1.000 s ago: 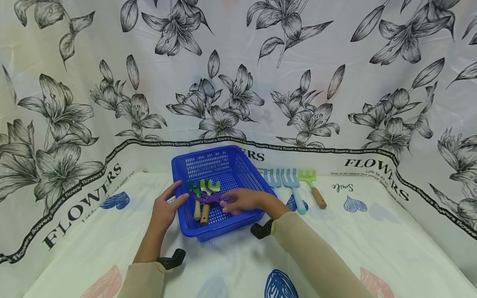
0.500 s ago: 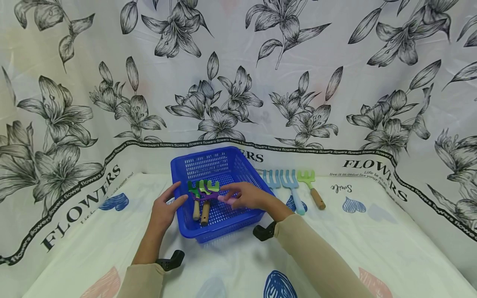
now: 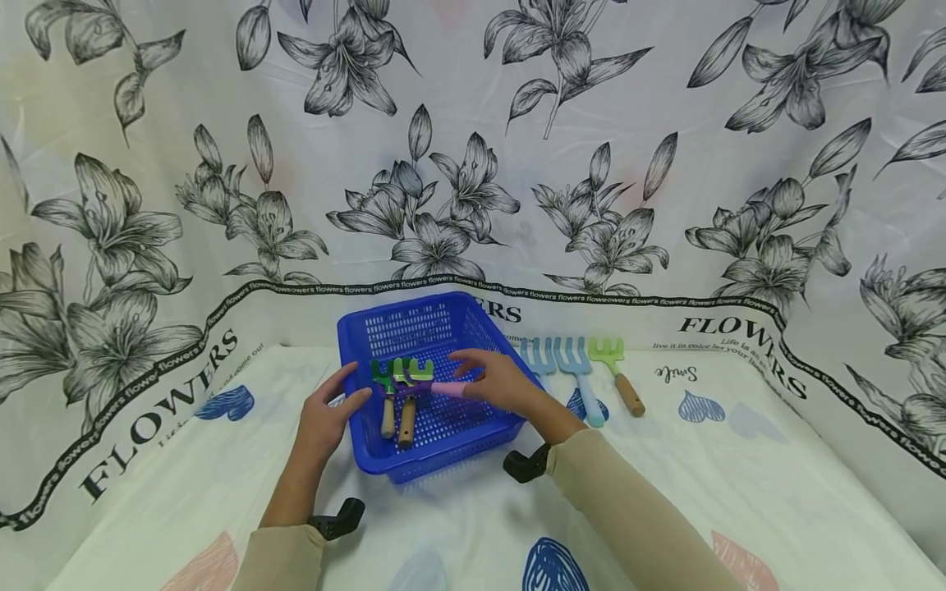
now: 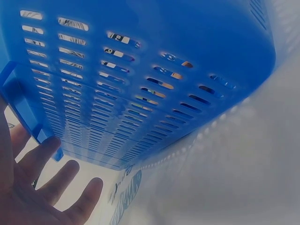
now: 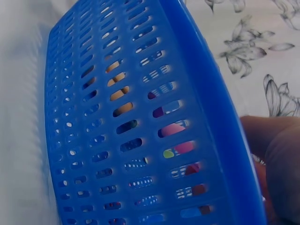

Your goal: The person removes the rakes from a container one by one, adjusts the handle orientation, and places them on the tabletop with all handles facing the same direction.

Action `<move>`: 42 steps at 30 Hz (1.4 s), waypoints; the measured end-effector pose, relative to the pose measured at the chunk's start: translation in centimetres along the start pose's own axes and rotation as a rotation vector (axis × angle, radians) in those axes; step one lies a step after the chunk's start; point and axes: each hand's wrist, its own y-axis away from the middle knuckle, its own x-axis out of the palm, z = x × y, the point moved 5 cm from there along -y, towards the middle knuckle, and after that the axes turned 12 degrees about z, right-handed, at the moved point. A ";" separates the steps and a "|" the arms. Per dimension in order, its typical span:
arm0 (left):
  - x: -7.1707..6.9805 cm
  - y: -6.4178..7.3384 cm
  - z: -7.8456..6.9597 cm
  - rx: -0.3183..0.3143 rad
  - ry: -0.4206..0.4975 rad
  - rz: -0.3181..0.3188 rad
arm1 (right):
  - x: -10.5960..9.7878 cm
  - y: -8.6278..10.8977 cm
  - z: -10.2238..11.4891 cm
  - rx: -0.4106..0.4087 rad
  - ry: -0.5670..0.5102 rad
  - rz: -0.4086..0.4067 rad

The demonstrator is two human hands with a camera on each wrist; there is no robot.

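Note:
A blue slotted plastic basket (image 3: 461,464) stands on the cloth. Inside lie a dark green hand rake with a pale wooden handle (image 3: 388,417) and a lime-green hand rake (image 3: 423,371) with a brown wooden handle. Across them lies a purple hand rake with a pink handle (image 3: 447,389). My right hand (image 3: 506,384) is over the basket at this handle's end, its fingers spread. My left hand (image 3: 325,410) rests at the basket's left rim with straight fingers; in the left wrist view, these fingers (image 4: 61,180) are spread outside the slotted wall.
Right of the basket, two light blue hand rakes (image 3: 580,367) and a lime-green one with a wooden handle (image 3: 630,394) lie on the cloth (image 3: 458,533). Behind them rises a white curtain (image 3: 473,107) printed with flowers. Each wrist carries a black camera (image 3: 526,465).
My right hand has loosened from the pink handle and drawn slightly to the right, exposing more of it. The purple rake has settled flatter over the green ones. My left hand stays at the rim.

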 end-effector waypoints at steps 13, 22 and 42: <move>0.0 0.1 0.1 0.003 0.005 0.003 | -1.3 0.5 -0.9 0.030 -0.124 -0.269; 0.0 0.2 0.1 0.013 0.008 -0.016 | -1.2 0.7 -0.4 -0.034 -0.225 -0.252; -0.1 0.1 0.0 -0.009 0.006 0.003 | -2.5 3.7 1.0 -0.211 -0.286 -0.574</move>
